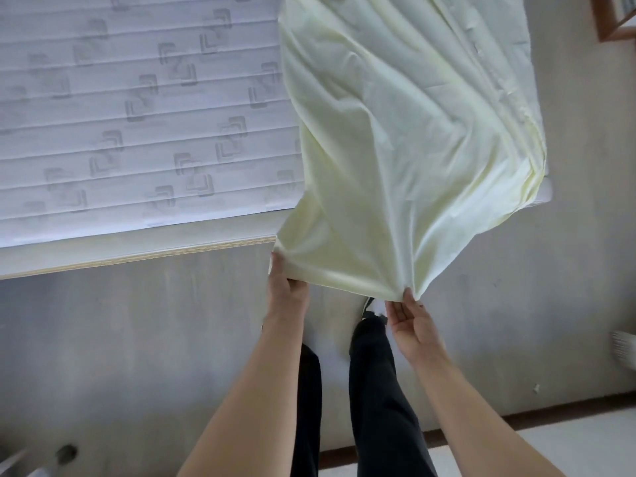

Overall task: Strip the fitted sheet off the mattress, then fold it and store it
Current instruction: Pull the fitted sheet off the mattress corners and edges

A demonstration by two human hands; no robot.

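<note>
The bare mattress (137,115) lies quilted in stripes with grey square motifs, on a pale frame (137,251) with a wood-grain edge. Grey floor (516,304) spreads below, and dark trouser legs (378,390) stand between the arms. The sheet (395,149) (pale yellow, thin, creased) is lifted over the mattress's right corner. The left hand (287,287) grips its lower edge; the right hand (409,318) pinches that edge with its fingertips.

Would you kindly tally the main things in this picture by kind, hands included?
Pale yellow fitted sheet: 1
White patterned quilted mattress: 1
Light wooden bed frame: 1
Hands, left hand and right hand: 2
Total: 5
</note>
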